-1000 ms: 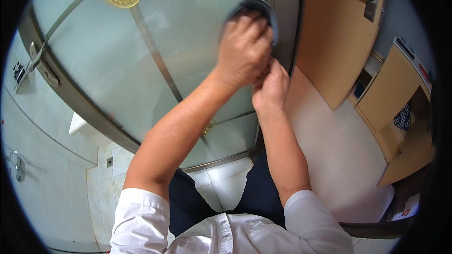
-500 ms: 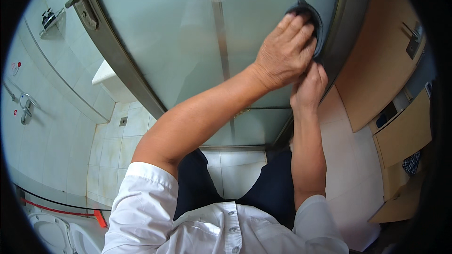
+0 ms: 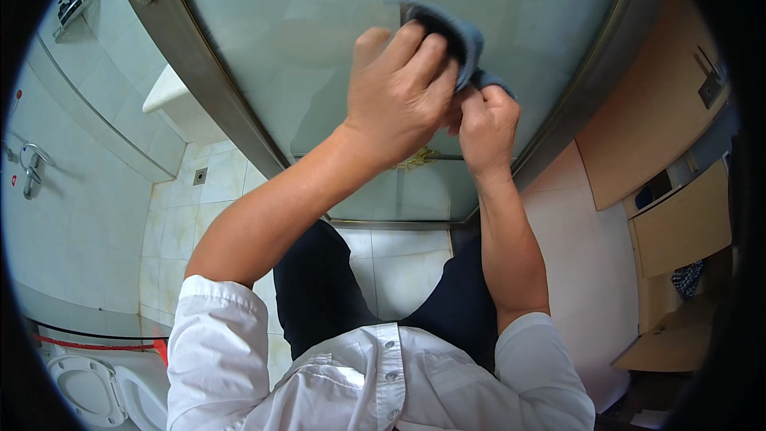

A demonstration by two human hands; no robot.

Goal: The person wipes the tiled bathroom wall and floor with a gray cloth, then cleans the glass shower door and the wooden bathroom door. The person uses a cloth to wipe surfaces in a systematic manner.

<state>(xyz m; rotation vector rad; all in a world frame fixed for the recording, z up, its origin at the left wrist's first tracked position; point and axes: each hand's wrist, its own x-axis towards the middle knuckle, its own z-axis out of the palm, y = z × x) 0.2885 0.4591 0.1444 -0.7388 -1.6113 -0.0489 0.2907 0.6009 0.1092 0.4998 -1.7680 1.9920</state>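
Observation:
Both hands hold a blue-grey cloth (image 3: 471,40) in front of a frosted glass door (image 3: 279,48) with a metal frame. My left hand (image 3: 403,84) is closed on the cloth, its fingers curled into the folds and slightly blurred. Just right of it, my right hand (image 3: 488,124) pinches the lower end of the cloth. The fingertips of both hands are partly hidden. Whether the cloth touches the glass at this moment I cannot tell.
To the left are a tiled shower wall with a tap (image 3: 33,168), a small corner shelf (image 3: 76,9) and a floor drain (image 3: 200,176). A toilet (image 3: 88,387) stands at the lower left. At right are a wooden door (image 3: 662,112) and an open cabinet (image 3: 686,231).
My left hand and the cloth have moved left from the door's right edge toward its middle bar. The right hand has shifted slightly left too. The cloth now looks bunched and folded.

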